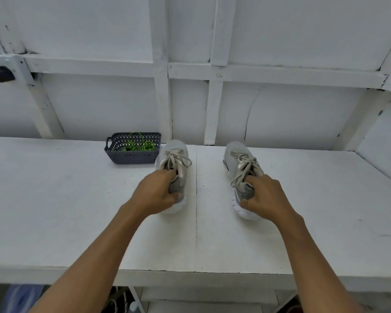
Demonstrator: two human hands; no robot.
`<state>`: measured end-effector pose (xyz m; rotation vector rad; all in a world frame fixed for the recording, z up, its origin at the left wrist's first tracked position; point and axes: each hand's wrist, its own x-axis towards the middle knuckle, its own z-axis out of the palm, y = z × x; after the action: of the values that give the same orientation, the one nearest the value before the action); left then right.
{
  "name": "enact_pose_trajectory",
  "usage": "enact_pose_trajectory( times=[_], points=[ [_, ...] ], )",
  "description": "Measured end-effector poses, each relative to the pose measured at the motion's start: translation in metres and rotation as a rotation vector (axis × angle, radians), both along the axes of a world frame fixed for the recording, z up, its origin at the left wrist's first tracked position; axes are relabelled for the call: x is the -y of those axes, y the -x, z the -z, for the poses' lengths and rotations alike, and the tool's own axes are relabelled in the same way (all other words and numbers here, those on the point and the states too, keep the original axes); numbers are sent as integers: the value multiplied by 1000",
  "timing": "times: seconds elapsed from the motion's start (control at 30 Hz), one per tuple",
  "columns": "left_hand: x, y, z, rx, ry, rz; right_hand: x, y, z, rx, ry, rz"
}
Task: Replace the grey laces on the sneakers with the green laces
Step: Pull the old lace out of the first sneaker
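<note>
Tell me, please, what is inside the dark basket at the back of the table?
Inside the basket lies a tangle of green laces. The front wall hides the basket's floor, so their number, and anything lying beneath them, cannot be seen.

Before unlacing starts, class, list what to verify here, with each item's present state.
1. Left grip holds the first sneaker, beside the basket, at its heel: ok.
2. Right grip holds the second sneaker at its heel: ok.
3. Grey laces threaded in both sneakers: ok.
4. Green laces lie in the basket: ok.
5. Two green laces there: cannot tell, tangled.
6. Both sneakers rest on the table: ok.
</note>
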<state>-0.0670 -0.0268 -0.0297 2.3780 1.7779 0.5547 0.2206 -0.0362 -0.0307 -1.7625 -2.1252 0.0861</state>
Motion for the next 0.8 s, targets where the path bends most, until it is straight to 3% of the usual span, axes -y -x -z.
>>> enact_pose_trajectory(
  times=[0.43,0.6,0.8],
  points=[
    [12,31,19,1,72,19,5,0,14,-53,136,82],
    [-1,29,-1,143,-31,79,2,-2,-3,-407,159,116],
    [-31,-8,-23,206,-71,156,-16,-9,-12,-557,115,160]
  ],
)
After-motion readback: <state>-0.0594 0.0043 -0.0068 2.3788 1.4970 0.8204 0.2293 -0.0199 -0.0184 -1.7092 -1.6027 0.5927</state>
